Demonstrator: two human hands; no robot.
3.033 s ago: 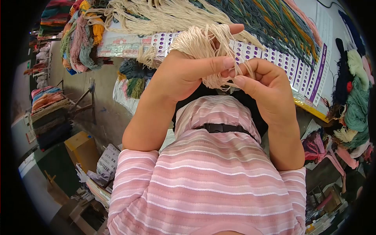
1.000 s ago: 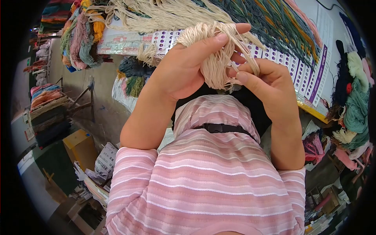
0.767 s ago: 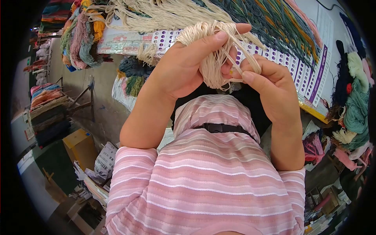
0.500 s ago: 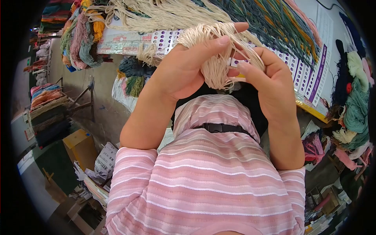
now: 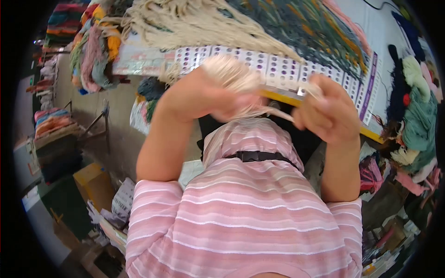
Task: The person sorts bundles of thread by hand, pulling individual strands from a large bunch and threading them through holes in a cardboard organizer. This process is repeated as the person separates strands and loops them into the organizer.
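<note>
A bundle of cream thread [image 5: 232, 72], blurred by motion, is wrapped in my left hand [image 5: 211, 98], its folded top bulging above the knuckles. My right hand [image 5: 328, 111], also closed, grips a few strands drawn out of the same bundle. Between the hands a thin twisted length of cream thread [image 5: 280, 113] runs across, over the table's front edge. Both hands are held above my lap. Just beyond them, long cream strands [image 5: 185, 25] lie spread over the table beside dark green and mustard strands [image 5: 296, 30].
A white card printed with purple dots [image 5: 282, 69] lines the table front, above a yellow edge strip [image 5: 371, 135]. Colourful skeins [image 5: 95, 53] hang at the left corner. Teal yarn [image 5: 419, 123] hangs at the right. A cardboard box [image 5: 95, 180] stands on the floor at lower left.
My hands have moved apart, the right one outward and slightly down, pulling strands from the bundle. My left hand has closed round the bundle and shifted a little left and down.
</note>
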